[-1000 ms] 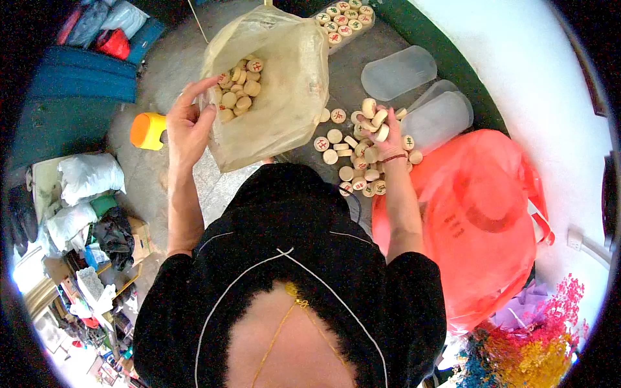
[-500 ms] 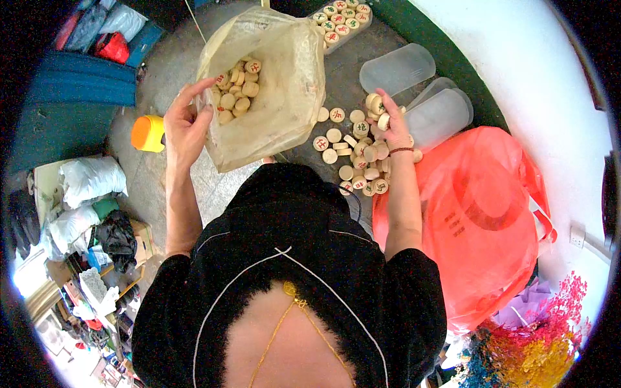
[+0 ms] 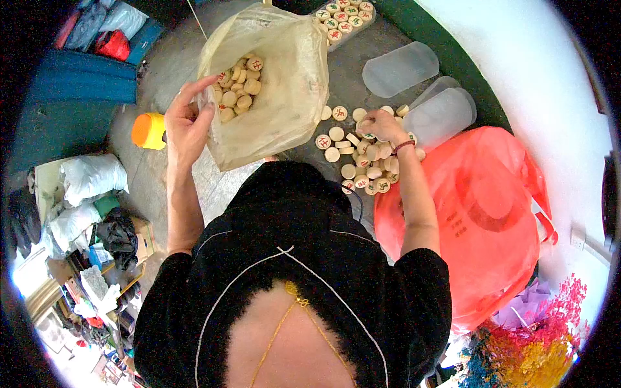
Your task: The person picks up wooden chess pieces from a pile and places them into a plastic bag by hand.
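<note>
My left hand (image 3: 187,126) pinches the left rim of a yellowish translucent plastic bag (image 3: 291,90) and keeps its mouth open towards me. Inside the bag lies a heap of round wooden xiangqi pieces (image 3: 242,84). To the right, my right hand (image 3: 386,126) is palm down over a loose pile of more xiangqi pieces (image 3: 362,169) on the floor. Its fingers curl closed around pieces at the pile's far side; how many is hidden. Some pieces show red or green characters, others lie blank side up or on edge.
A clear tray of xiangqi pieces (image 3: 343,22) stands at the top. Frosted plastic containers (image 3: 401,69) lie right of the pile. A large red plastic bag (image 3: 453,220) sits beside my right forearm. An orange-yellow jar (image 3: 149,131) stands left of my left hand.
My right hand, palm up with several pieces in it before, has turned palm down and moved slightly lower left onto the pile. The left hand and bag are nearly still.
</note>
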A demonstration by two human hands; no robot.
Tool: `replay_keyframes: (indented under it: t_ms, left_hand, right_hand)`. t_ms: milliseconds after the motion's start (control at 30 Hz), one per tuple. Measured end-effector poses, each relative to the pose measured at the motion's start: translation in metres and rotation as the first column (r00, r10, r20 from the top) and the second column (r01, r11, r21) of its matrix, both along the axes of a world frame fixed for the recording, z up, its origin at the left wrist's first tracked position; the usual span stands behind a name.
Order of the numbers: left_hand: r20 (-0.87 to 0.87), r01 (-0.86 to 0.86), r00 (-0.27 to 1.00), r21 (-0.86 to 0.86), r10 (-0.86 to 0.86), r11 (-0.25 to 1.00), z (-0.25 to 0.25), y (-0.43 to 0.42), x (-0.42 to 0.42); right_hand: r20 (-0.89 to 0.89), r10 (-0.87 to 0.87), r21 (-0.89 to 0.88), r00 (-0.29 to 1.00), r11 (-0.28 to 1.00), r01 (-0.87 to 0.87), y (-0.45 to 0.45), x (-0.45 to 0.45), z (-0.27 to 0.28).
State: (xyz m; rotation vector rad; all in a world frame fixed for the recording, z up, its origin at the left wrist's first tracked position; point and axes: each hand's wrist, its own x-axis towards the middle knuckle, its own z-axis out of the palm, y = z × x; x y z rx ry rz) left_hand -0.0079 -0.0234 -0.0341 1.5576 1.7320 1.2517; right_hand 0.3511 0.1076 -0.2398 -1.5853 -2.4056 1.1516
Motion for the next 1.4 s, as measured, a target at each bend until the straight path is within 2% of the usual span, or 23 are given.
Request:
replay_keyframes:
  t_ms: [67,200,300,400,467,500,533,567,600,633,700,733,833,933,967,1033,1100,1167,1200,1233,1300,1333,1400]
  left_hand:
    - [0.003,-0.001,1.000,-0.002,0.001,1.000,0.000,0.000,0.000]
    - [0.078,-0.015,0.997,-0.030,0.017,0.999,0.001,0.000,0.002]
    - [0.144,0.002,0.990,-0.027,0.002,1.000,0.002,0.000,0.005]
    - [0.102,-0.015,0.995,-0.041,0.019,0.999,0.003,0.000,0.004]
    - [0.100,-0.015,0.995,-0.047,0.020,0.999,0.002,0.000,0.002]
    - [0.098,-0.017,0.995,-0.052,0.022,0.998,0.002,0.000,0.002]
    - [0.098,-0.017,0.995,-0.051,0.022,0.999,0.003,0.001,0.003]
    - [0.078,-0.012,0.997,-0.043,0.015,0.999,0.004,0.001,0.004]
    - [0.058,-0.006,0.998,-0.036,0.008,0.999,0.005,0.001,0.005]
    - [0.058,-0.003,0.998,-0.036,0.005,0.999,0.005,0.002,0.004]
    - [-0.005,0.019,1.000,0.008,-0.019,1.000,0.003,0.004,0.002]
    - [-0.026,0.027,0.999,0.023,-0.026,0.999,0.002,0.004,0.002]
    - [0.036,0.021,0.999,0.046,-0.023,0.999,0.001,0.005,0.007]
    - [0.092,-0.017,0.996,0.050,0.013,0.999,0.001,0.004,0.010]
    - [0.084,-0.018,0.996,-0.022,0.019,1.000,-0.001,0.003,0.008]
    - [0.059,-0.060,0.996,-0.095,0.066,0.994,0.001,-0.002,0.004]
    - [0.056,0.001,0.998,-0.028,0.000,1.000,0.002,-0.001,0.007]
    - [0.039,-0.026,0.999,0.050,0.024,0.998,-0.001,0.000,0.006]
    - [0.050,-0.032,0.998,0.020,0.031,0.999,0.002,0.000,0.008]
    - [0.064,-0.032,0.997,-0.011,0.033,0.999,0.004,-0.001,0.008]
    - [0.056,0.000,0.998,0.006,0.000,1.000,0.001,-0.001,0.006]
    - [0.129,-0.008,0.992,0.017,0.005,1.000,0.003,-0.002,0.009]
    - [0.208,-0.005,0.978,0.027,0.000,1.000,0.008,-0.002,0.011]
  right_hand:
    - [-0.033,0.064,-0.164,0.997,0.984,-0.069,0.001,0.000,0.004]
    - [-0.018,0.097,-0.206,0.995,0.973,-0.099,0.001,-0.001,0.004]
    - [-0.069,0.184,-0.155,0.981,0.969,-0.192,0.002,0.002,0.003]
    - [-0.165,0.151,-0.234,0.975,0.954,-0.187,-0.002,0.004,0.006]
    - [-0.235,-0.136,-0.297,0.962,0.953,0.062,-0.005,0.010,0.003]
    - [-0.235,-0.137,-0.297,0.962,0.953,0.063,-0.007,0.010,0.009]
    - [-0.451,-0.435,-0.536,0.779,0.830,0.154,-0.010,0.009,0.018]
    - [-0.524,-0.705,-0.750,0.478,0.648,0.132,-0.010,0.009,0.023]
    - [-0.558,-0.802,-0.827,0.213,0.559,-0.060,-0.010,0.013,0.024]
    - [-0.558,-0.803,-0.827,0.211,0.560,-0.059,-0.011,0.013,0.024]
    - [-0.416,-0.887,-0.757,-0.199,0.459,-0.466,-0.013,0.007,0.026]
    - [-0.367,-0.892,-0.657,-0.264,0.449,-0.606,-0.012,0.000,0.030]
    - [-0.452,-0.839,-0.667,-0.301,0.543,-0.510,-0.018,-0.020,0.060]
    - [-0.441,-0.845,-0.561,-0.302,0.522,-0.643,-0.015,-0.033,0.068]
    - [-0.442,-0.848,-0.555,-0.293,0.515,-0.653,-0.013,-0.037,0.073]
    - [-0.634,-0.750,-0.457,-0.189,0.560,-0.691,-0.012,-0.054,0.098]
    - [-0.768,-0.640,-0.521,-0.025,0.647,-0.557,-0.008,-0.070,0.117]
    - [-0.855,-0.473,-0.519,0.213,0.771,-0.369,-0.016,-0.102,0.165]
    - [-0.854,-0.422,-0.508,0.305,0.804,-0.309,-0.016,-0.117,0.173]
    - [-0.855,-0.421,-0.506,0.302,0.803,-0.315,-0.015,-0.134,0.176]
    - [-0.797,-0.290,-0.392,0.530,0.916,-0.089,-0.012,-0.163,0.176]
    - [-0.793,-0.302,-0.399,0.530,0.914,-0.077,-0.013,-0.173,0.173]
    - [-0.826,-0.167,-0.254,0.538,0.963,-0.091,-0.012,-0.183,0.171]
